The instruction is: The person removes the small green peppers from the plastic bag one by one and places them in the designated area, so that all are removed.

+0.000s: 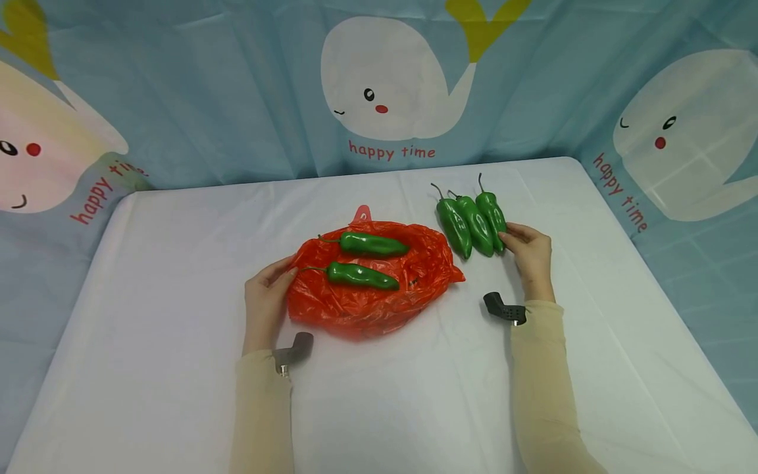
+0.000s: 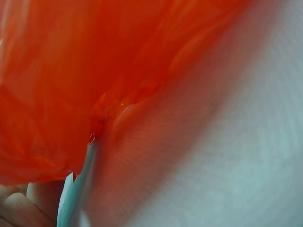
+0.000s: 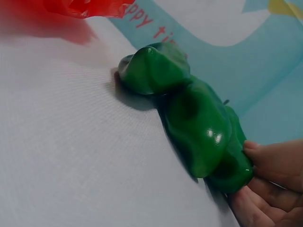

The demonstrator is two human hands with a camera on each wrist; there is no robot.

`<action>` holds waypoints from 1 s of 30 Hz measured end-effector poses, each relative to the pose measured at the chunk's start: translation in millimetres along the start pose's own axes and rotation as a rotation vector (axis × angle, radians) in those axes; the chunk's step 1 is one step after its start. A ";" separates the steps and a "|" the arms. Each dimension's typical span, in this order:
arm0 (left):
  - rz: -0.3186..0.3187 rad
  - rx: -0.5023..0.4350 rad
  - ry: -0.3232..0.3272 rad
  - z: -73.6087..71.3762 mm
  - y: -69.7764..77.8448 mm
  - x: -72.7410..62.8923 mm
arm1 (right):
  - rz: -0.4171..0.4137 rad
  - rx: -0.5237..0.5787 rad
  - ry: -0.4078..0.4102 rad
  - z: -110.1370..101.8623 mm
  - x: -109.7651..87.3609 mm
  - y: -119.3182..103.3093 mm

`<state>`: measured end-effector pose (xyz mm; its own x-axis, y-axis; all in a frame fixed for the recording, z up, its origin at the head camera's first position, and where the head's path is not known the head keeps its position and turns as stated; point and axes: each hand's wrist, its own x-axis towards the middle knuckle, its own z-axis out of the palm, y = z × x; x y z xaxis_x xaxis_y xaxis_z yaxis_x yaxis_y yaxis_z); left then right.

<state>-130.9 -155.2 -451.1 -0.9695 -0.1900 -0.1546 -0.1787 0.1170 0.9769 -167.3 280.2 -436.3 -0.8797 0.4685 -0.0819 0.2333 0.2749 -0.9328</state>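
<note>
I've two peppers (image 1: 362, 275) in, left hand (image 1: 265, 299) pinching the bag (image 1: 349, 316), right hand (image 1: 530, 259) one pepper (image 1: 491, 210) of three left toward the table's (image 1: 379, 401) far edge.

White table (image 1: 403, 395), blue backdrop (image 1: 237, 99), printed whales (image 1: 391, 79), red "happy time" lettering (image 1: 381, 153)

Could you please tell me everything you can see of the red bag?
The red bag looks like thin, shiny, crinkled plastic, somewhat see-through. It lies on the white table, its mouth open upward and its rim uneven. A small tab with a hole sticks out at the far side, and a pointed corner at the right end. Two green peppers lie in it, stems toward the left rim. The left hand has its grip on the left edge.
</note>
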 end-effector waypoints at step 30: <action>0.001 -0.016 -0.008 -0.7 -2.2 0.7 | 0.004 0.221 0.045 0.9 0.2 0.1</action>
<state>-131.0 -156.3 -453.2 -0.9710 -0.1820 -0.1552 -0.1755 0.1018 0.9792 -167.9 279.6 -436.8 -0.8585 0.5072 -0.0751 0.1363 0.0845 -0.9871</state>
